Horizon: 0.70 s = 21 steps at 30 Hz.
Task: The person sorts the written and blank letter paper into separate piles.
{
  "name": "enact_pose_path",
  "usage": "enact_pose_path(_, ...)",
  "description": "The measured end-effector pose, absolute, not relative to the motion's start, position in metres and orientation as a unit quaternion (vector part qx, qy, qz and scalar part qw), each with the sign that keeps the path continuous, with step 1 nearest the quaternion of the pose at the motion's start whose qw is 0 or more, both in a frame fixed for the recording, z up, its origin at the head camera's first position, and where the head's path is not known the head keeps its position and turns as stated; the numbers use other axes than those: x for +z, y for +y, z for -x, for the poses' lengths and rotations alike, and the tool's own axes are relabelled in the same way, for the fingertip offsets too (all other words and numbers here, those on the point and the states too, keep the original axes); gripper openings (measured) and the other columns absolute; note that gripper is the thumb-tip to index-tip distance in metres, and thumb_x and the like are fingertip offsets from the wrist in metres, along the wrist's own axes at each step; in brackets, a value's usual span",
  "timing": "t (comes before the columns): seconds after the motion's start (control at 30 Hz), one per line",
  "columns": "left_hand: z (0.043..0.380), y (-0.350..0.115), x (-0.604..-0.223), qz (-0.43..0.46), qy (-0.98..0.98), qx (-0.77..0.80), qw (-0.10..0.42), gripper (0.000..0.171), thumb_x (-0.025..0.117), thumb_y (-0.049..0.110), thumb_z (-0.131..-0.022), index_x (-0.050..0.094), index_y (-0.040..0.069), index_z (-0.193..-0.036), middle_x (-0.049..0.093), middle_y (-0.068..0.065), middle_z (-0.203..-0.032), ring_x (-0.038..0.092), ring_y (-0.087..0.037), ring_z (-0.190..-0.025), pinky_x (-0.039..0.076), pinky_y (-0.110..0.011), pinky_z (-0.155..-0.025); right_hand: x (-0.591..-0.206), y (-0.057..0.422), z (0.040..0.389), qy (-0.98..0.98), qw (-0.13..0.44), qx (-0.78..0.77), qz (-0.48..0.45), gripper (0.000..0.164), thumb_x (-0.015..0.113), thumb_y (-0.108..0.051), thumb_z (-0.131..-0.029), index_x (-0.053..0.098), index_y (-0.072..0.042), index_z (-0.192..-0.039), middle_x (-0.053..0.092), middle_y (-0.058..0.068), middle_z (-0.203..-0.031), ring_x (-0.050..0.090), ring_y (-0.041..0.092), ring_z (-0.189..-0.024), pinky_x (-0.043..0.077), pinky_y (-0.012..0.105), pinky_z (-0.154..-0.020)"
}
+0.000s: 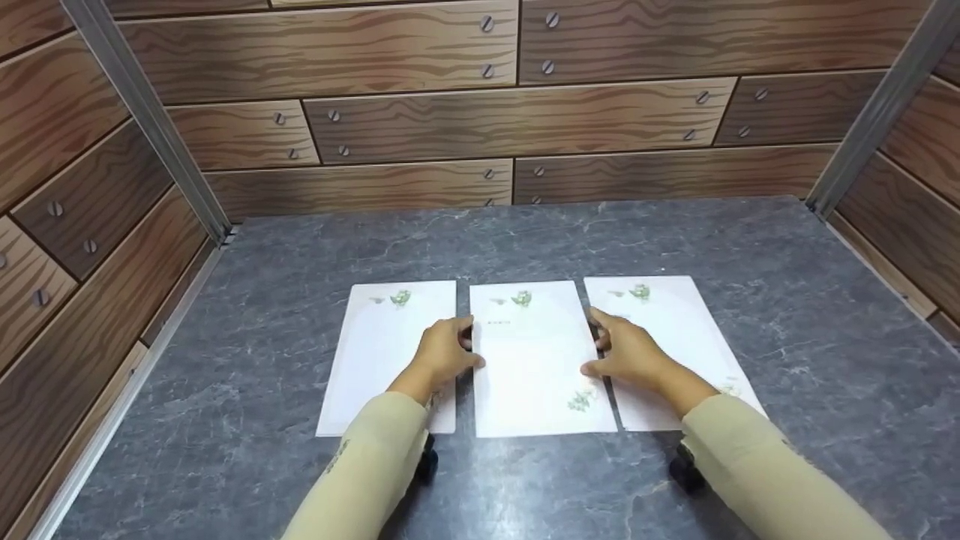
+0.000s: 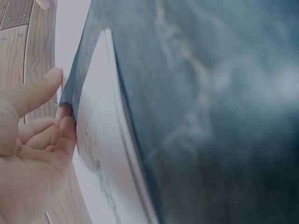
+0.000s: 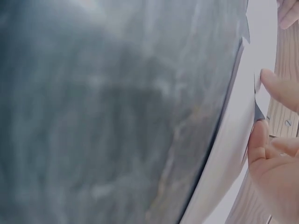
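Observation:
Three white paper pads with small green leaf prints lie side by side on the table. The middle pad (image 1: pixel 536 360) has a hand at each long edge. My left hand (image 1: pixel 442 352) reaches over the left pad (image 1: pixel 375 360), its thumb and forefinger spread apart along the middle pad's left edge. My right hand (image 1: pixel 634 356) mirrors it over the right pad (image 1: pixel 660 307), thumb tip on the middle pad's right edge, forefinger farther up. In the left wrist view the near pad (image 2: pixel 105 135) shows a thick edge, fingertips (image 2: pixel 65 123) beside it.
The grey marbled table (image 1: pixel 525 240) extends around the pads. Wood-print walls (image 1: pixel 420 124) enclose its back and sides, with metal posts (image 1: pixel 154 112) at the back corners. Narrow gaps separate the pads.

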<state>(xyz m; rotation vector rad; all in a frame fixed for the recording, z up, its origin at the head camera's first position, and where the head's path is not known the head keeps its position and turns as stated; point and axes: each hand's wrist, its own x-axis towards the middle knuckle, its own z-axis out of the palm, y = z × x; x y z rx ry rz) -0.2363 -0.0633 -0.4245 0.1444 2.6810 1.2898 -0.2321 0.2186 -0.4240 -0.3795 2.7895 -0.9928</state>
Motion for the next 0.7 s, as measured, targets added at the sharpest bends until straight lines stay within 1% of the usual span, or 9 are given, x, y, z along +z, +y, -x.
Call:
enact_pose_path(0.1, 0.2369, -0.0637, -0.4263, -0.038, 0.890, 0.448, 0.074, 0.069, 0.076, -0.001, -0.077, 0.044, -0.004, -0.138, 0.062, -0.013, -0.117, 0.060, -0.016, -0.094, 0.052, -0.024, -0.081, -0.4240, 0.2177, 0.2321, 0.923, 0.084, -0.359, 0.113, 0.091, 0.080, -0.012, -0.078, 0.023, 0.009, -0.146, 0.045, 0.024, -0.137, 0.055, 0.025, -0.101, 0.046, 0.039, -0.089)
enact_pose_path(0.17, 0.2372, -0.0631, -0.4268, -0.027, 0.887, 0.456, 0.070, 0.067, 0.075, 0.000, -0.079, 0.045, -0.004, -0.138, 0.058, -0.014, -0.127, 0.060, -0.018, -0.099, 0.051, -0.025, -0.086, -0.4241, 0.2170, 0.2324, 0.914, 0.091, -0.381, 0.105, 0.086, 0.077, -0.011, -0.080, 0.024, 0.010, -0.145, 0.046, 0.023, -0.136, 0.053, 0.022, -0.098, 0.046, 0.035, -0.086)
enact_pose_path(0.27, 0.2375, -0.0614, -0.4267, -0.009, 0.880, 0.470, 0.065, 0.064, 0.074, 0.002, -0.081, 0.045, -0.004, -0.137, 0.055, -0.016, -0.132, 0.059, -0.023, -0.109, 0.048, -0.029, -0.092, -0.4241, 0.2162, 0.2332, 0.901, 0.099, -0.411, 0.099, 0.079, 0.073, -0.009, -0.084, 0.026, 0.011, -0.144, 0.051, 0.022, -0.129, 0.052, 0.019, -0.094, 0.046, 0.028, -0.080)
enact_pose_path(0.37, 0.2373, -0.0600, -0.4258, 0.007, 0.868, 0.492, 0.065, 0.062, 0.072, 0.002, -0.082, 0.045, -0.004, -0.137, 0.054, -0.018, -0.132, 0.055, -0.027, -0.117, 0.047, -0.031, -0.095, -0.4246, 0.2152, 0.2344, 0.896, 0.093, -0.423, 0.100, 0.071, 0.069, -0.008, -0.087, 0.029, 0.012, -0.142, 0.055, 0.018, -0.117, 0.051, 0.017, -0.089, 0.046, 0.022, -0.071)
enact_pose_path(0.47, 0.2369, -0.0602, -0.4256, 0.017, 0.858, 0.509, 0.070, 0.061, 0.071, 0.001, -0.083, 0.045, -0.005, -0.137, 0.055, -0.019, -0.130, 0.054, -0.028, -0.118, 0.047, -0.032, -0.095, -0.4253, 0.2148, 0.2348, 0.895, 0.082, -0.427, 0.103, 0.065, 0.066, -0.005, -0.089, 0.032, 0.011, -0.142, 0.057, 0.017, -0.112, 0.052, 0.016, -0.085, 0.046, 0.020, -0.064)
enact_pose_path(0.63, 0.2371, -0.0617, -0.4267, 0.018, 0.855, 0.514, 0.064, 0.058, 0.072, 0.002, -0.083, 0.048, -0.006, -0.134, 0.061, -0.018, -0.119, 0.060, -0.026, -0.107, 0.051, -0.032, -0.089, -0.4260, 0.2143, 0.2355, 0.896, 0.063, -0.429, 0.096, 0.062, 0.065, -0.002, -0.088, 0.036, 0.008, -0.142, 0.059, 0.017, -0.108, 0.055, 0.017, -0.082, 0.050, 0.022, -0.061)
enact_pose_path(0.7, 0.2374, -0.0617, -0.4268, 0.018, 0.856, 0.513, 0.060, 0.057, 0.073, 0.002, -0.082, 0.049, -0.006, -0.134, 0.062, -0.016, -0.115, 0.061, -0.024, -0.103, 0.052, -0.030, -0.087, -0.4261, 0.2142, 0.2361, 0.895, 0.060, -0.432, 0.091, 0.061, 0.064, -0.001, -0.088, 0.036, 0.007, -0.142, 0.059, 0.017, -0.107, 0.056, 0.019, -0.083, 0.052, 0.022, -0.062)
